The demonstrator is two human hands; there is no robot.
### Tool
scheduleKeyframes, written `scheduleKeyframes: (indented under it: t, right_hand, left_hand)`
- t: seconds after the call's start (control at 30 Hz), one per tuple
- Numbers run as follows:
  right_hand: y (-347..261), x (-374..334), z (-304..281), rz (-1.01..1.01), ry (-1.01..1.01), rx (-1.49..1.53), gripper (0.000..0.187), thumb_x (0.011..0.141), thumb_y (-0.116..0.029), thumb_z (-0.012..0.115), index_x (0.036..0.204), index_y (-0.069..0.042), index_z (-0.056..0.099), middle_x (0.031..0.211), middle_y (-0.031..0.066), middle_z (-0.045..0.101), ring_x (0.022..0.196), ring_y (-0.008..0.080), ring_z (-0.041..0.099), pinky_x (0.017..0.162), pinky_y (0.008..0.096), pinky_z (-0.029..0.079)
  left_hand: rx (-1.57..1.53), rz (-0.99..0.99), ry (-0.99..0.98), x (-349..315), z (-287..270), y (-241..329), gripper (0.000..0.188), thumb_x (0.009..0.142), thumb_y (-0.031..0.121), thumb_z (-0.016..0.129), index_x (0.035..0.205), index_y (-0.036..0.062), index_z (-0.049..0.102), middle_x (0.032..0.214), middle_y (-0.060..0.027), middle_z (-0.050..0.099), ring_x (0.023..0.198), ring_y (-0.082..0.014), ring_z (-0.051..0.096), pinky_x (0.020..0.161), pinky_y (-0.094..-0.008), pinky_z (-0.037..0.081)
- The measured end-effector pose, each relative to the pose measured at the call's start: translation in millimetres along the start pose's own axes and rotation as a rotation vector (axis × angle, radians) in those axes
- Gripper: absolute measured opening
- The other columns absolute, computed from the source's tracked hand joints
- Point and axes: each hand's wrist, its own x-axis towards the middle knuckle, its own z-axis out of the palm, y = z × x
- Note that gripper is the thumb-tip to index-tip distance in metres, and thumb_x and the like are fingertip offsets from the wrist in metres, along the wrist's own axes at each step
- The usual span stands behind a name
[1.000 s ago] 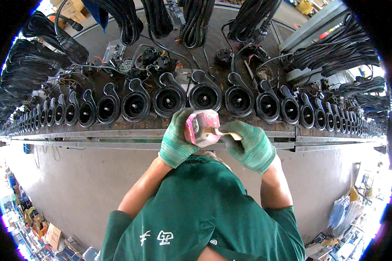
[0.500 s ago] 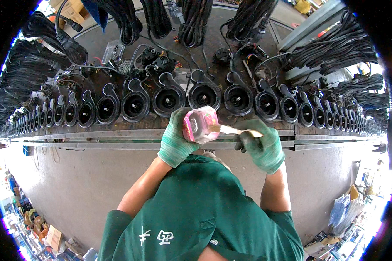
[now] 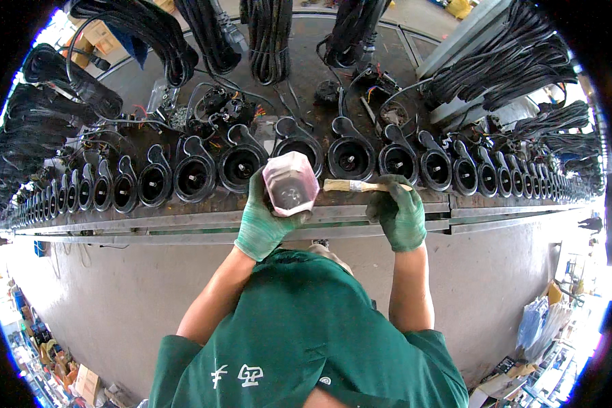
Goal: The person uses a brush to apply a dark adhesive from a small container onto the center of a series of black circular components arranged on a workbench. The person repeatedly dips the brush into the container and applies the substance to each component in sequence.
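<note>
My left hand (image 3: 262,228), in a green knitted glove with dark fingers, is wrapped round a clear faceted plastic cup (image 3: 291,182) with a pinkish wall. Its open top faces me, and some dark, shiny content shows at the bottom. A flat paintbrush (image 3: 360,185) with a wooden handle is pinched in my gloved right hand (image 3: 400,212). The brush lies level, its pale bristles pointing left, just right of the cup and apart from it. Right behind both hands runs a row of round black housings (image 3: 351,158), each with a looped neck and a small metal shaft in the middle.
Bundles of black cable (image 3: 270,47) stand and hang along the back and both sides of the dark workbench (image 3: 306,95). Small wired parts (image 3: 231,105) and loose wires lie behind the housings. A metal post (image 3: 466,47) rises at the back right. The bench's metal edge (image 3: 183,229) runs before me.
The brush has come out of the cup and moved right, turning level. The cup has shifted slightly left and tipped toward me. The whole view has shifted a little.
</note>
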Motion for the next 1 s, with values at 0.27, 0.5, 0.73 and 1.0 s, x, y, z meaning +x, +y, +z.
scheduleKeyframes:
  t: [0.27, 0.5, 0.73, 1.0]
  right_hand:
    - [-8.0, 50.2, -50.7, -0.089, 0.187, -0.444, 0.019, 0.101, -0.016, 0.063, 0.113, -0.002, 0.071, 0.095, 0.0048, 0.071, 0.079, 0.0128, 0.063, 0.07, 0.0272, 0.052]
    - [11.9, 109.0, -33.1, -0.076, -0.008, -0.947, 0.021, 0.097, -0.017, 0.07, 0.114, -0.006, 0.07, 0.09, 0.0071, 0.072, 0.08, 0.0131, 0.06, 0.074, 0.0316, 0.051]
    - [7.5, 138.2, 9.1, -0.045, -0.258, -1.15, 0.029, 0.101, -0.031, 0.067, 0.112, -0.004, 0.067, 0.089, 0.0153, 0.074, 0.076, 0.0253, 0.067, 0.074, 0.0378, 0.053]
    - [-13.5, 128.3, 12.0, -0.054, -0.569, -1.539, 0.025, 0.093, -0.027, 0.064, 0.109, -0.008, 0.069, 0.094, 0.0213, 0.073, 0.091, 0.0404, 0.071, 0.078, 0.046, 0.055]
  left_hand:
    - [-0.013, 0.007, 0.061, -7.3, -13.7, 6.2, 0.1, 0.066, 0.005, 0.095, 0.146, 0.011, 0.035, 0.139, -0.0066, 0.054, 0.126, -0.0202, 0.057, 0.107, -0.0358, 0.051]
    - [0.201, 0.044, 0.124, -29.0, -30.7, -2.4, 0.103, 0.066, 0.012, 0.097, 0.148, 0.0071, 0.034, 0.141, -0.0088, 0.053, 0.128, -0.0223, 0.056, 0.109, -0.036, 0.048]
    - [-0.074, -0.111, 0.198, -53.5, -32.7, -0.1, 0.104, 0.067, 0.009, 0.095, 0.15, 0.0098, 0.032, 0.142, -0.0082, 0.053, 0.128, -0.0221, 0.055, 0.107, -0.0373, 0.05]
    - [0.059, -0.164, 0.22, -62.1, -38.7, 13.5, 0.1, 0.068, 0.009, 0.094, 0.147, 0.0105, 0.034, 0.139, -0.008, 0.054, 0.126, -0.0219, 0.056, 0.106, -0.0367, 0.05]
